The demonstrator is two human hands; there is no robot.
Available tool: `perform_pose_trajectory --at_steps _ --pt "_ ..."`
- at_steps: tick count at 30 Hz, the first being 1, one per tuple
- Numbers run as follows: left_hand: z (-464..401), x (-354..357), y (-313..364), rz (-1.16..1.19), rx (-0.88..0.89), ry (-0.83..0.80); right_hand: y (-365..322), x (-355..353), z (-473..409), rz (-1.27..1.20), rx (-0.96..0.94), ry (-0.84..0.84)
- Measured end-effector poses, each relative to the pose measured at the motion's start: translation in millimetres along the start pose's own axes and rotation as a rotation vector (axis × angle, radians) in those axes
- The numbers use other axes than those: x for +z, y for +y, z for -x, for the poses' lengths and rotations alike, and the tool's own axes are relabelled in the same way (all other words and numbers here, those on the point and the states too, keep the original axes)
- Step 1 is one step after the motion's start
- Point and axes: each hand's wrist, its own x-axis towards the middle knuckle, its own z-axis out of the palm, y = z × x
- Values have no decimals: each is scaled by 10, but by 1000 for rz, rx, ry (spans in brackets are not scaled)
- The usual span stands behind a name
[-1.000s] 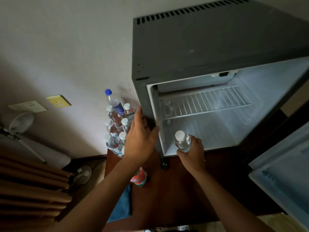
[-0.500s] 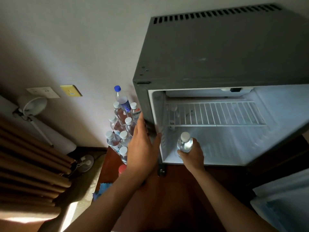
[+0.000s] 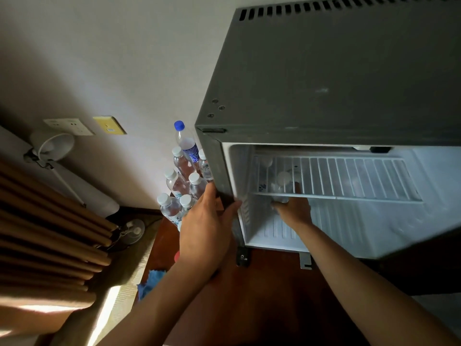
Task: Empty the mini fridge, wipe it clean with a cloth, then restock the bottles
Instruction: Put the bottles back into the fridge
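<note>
Mini fridge: dark grey case, vent slots along top rear, door swung open, white interior lit. Stands on dark red-brown wooden cabinet top. White wire shelf across upper part of interior.

Left hand: flat against fridge's left front edge, fingers straight along outer side wall, thumb on the front frame, nothing carried.

Right hand: reached inside under the wire shelf, fingers curled round a clear water bottle. Bottle upright at left of interior, white cap seen through shelf bars, body partly hidden by shelf edge. Resting on fridge floor or lifted: cannot tell.

Cluster of clear water bottles, white caps, packed together on cabinet top just left of fridge, against wall. One taller blue-capped bottle at back of cluster.

Blue cloth at cabinet's left edge, partly hidden by left forearm.

Wall socket and yellow plate on wall, left.
</note>
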Motion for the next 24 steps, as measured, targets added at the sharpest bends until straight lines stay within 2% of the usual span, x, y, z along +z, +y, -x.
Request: perform_pose_trajectory --at_steps 5,10,14,24 --pt "-45 -63 22 -22 -8 -33 -41 14 -164 -36 -15 15" --pt "-26 -68 41 -4 -32 -32 -52 -20 -189 40 -14 -38" --pt "-31 -71 69 2 -24 -51 7 -49 -321 95 -7 3" --pt "-51 -61 63 -72 20 -14 -244 -215 -448 231 -13 -37"
